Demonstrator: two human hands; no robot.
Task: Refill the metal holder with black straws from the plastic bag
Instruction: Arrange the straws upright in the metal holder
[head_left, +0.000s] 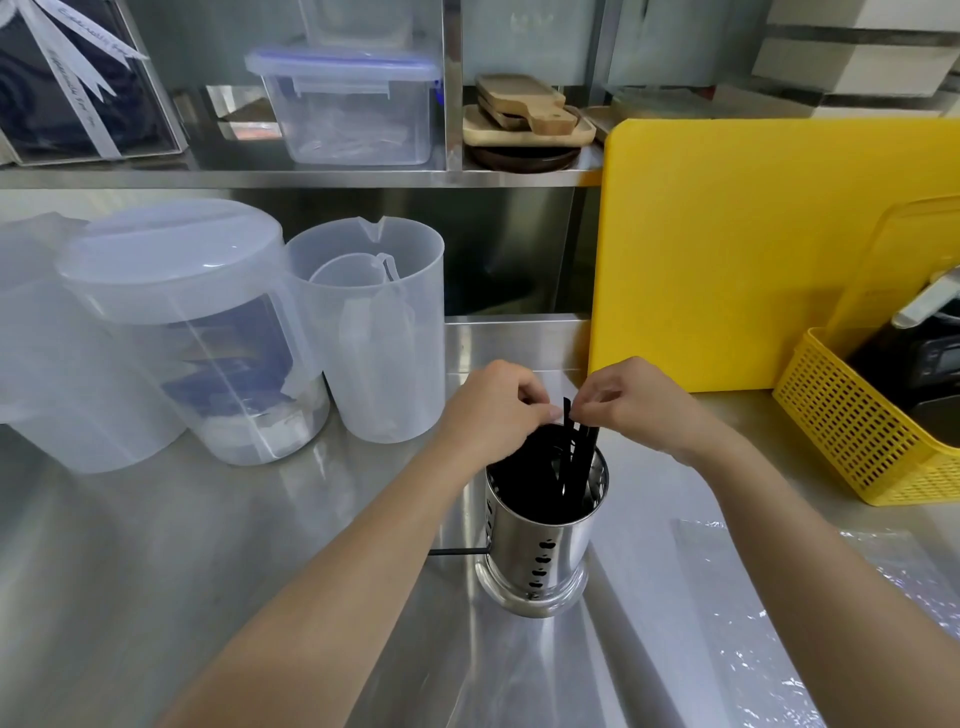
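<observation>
A shiny perforated metal holder (540, 556) stands upright on the steel counter in the middle of the view. Black straws (563, 457) fill it and stick out above its rim. My left hand (493, 410) rests over the holder's far left rim, fingers curled on the straw tops. My right hand (631, 402) pinches the tips of a few straws just right of it. One loose black straw (457, 552) lies flat on the counter left of the holder. The clear plastic bag (831, 597) lies flat at the lower right.
Clear plastic pitchers (171, 332) and a measuring jug (384, 332) stand at the left. A yellow cutting board (753, 249) leans at the back right, a yellow mesh basket (872, 431) beside it. A shelf above holds a lidded box (348, 104) and wooden boards (524, 114).
</observation>
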